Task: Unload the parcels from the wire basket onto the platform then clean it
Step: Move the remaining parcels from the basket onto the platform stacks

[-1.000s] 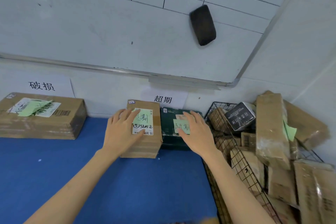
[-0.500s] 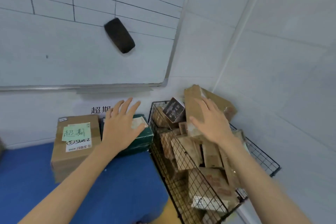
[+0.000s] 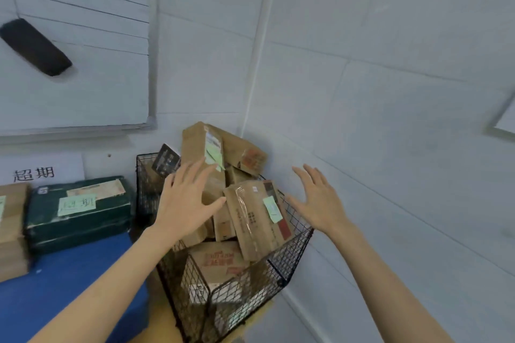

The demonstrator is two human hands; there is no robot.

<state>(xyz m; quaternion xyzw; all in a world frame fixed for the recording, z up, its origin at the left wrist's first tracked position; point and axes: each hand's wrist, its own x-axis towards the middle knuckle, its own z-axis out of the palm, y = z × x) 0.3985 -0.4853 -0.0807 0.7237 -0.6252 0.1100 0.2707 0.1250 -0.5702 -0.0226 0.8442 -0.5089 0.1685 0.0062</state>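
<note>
A black wire basket (image 3: 289, 256) stands in the room corner, heaped with several brown cardboard parcels. A long taped parcel (image 3: 253, 220) with a green note lies on top at the front. A taller parcel (image 3: 200, 145) leans at the back. My left hand (image 3: 184, 203) hovers with spread fingers over the left of the heap. My right hand (image 3: 317, 200) hovers open beside the basket's right rim. Neither hand holds anything. The blue platform (image 3: 72, 281) lies to the left, bearing a dark green parcel (image 3: 78, 220) and a brown box (image 3: 11, 228).
White walls close in behind and right of the basket. A whiteboard (image 3: 83, 86) with a black eraser (image 3: 34, 47) hangs above the platform. A paper sign (image 3: 36, 172) is taped under it. A black box (image 3: 165, 160) sticks up at the basket's back left.
Both hands left the parcels on the platform and swung right to the basket. The view turned right with them, and the hands now hover either side of the top parcel.
</note>
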